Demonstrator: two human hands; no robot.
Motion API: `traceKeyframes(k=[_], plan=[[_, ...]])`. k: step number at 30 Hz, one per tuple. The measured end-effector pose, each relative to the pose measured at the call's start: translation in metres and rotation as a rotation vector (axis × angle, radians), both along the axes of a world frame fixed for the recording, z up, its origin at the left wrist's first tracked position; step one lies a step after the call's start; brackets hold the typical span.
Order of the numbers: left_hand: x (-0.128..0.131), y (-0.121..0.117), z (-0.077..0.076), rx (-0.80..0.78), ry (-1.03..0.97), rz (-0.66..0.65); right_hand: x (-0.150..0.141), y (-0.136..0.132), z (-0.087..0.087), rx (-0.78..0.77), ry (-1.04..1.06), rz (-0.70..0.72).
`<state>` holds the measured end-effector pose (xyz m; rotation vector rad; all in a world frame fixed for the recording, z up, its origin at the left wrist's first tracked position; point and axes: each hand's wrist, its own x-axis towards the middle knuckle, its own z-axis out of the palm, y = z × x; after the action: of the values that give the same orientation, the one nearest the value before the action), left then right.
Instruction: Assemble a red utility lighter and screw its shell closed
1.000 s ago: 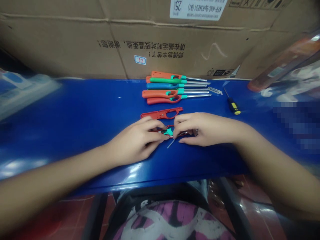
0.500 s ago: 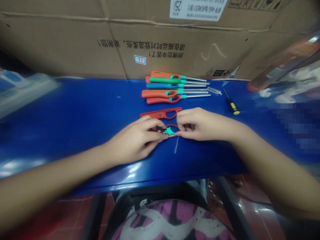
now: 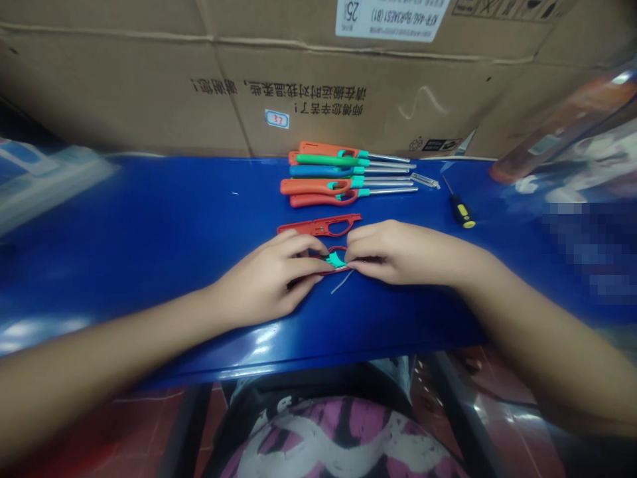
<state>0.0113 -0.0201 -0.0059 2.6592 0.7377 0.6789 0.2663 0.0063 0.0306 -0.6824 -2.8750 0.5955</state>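
My left hand [image 3: 269,279] is closed around the left end of a red lighter half-shell [image 3: 338,248], fingertips pressing beside its teal trigger [image 3: 335,259]. At the shell's right end my right hand [image 3: 398,253] is closed in a pinch. From under those fingertips a thin pale tube [image 3: 341,283] trails toward me over the table; the exact spot being pinched is hidden. Just beyond my hands lies the other red half-shell [image 3: 318,226], inner side up. Part of the held shell is covered by my fingers.
Behind the shells lie several long-nosed lighters [image 3: 323,186] in orange, red, green and blue. To their right are a small clear strip [image 3: 424,180] and a black-and-yellow screwdriver [image 3: 462,211]. A cardboard box [image 3: 149,86] stands along the back of the blue table [image 3: 174,226].
My right hand has shifted slightly left and its fingers have drawn together. The thin tube's free end has swung left. My left hand stays nearly still on the shell.
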Motion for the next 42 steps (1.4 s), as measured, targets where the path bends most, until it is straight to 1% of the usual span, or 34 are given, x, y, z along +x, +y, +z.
traceKeyframes(k=[6, 16, 25, 31, 35, 42], plan=[[-0.0003, 0.0007, -0.0014, 0.017, 0.001, -0.003, 0.0003, 0.0005, 0.0004, 0.005, -0.012, 0.0], [-0.0004, 0.0011, -0.0036, 0.063, -0.018, -0.02, 0.0017, 0.0022, 0.0006, -0.044, 0.018, -0.023], [0.0005, 0.0005, -0.0008, 0.064, 0.017, -0.005, -0.0018, 0.0001, 0.0015, -0.01, -0.001, -0.035], [0.0011, 0.0006, -0.003, 0.093, -0.033, 0.003, 0.003, 0.0032, -0.0003, -0.055, 0.033, -0.044], [0.0003, 0.0004, -0.0034, 0.165, -0.03, -0.012, 0.0031, 0.0034, 0.0, -0.051, 0.031, -0.062], [-0.0008, -0.0023, 0.0028, 0.311, 0.119, -0.052, 0.0013, 0.0015, 0.0015, -0.058, 0.025, -0.064]])
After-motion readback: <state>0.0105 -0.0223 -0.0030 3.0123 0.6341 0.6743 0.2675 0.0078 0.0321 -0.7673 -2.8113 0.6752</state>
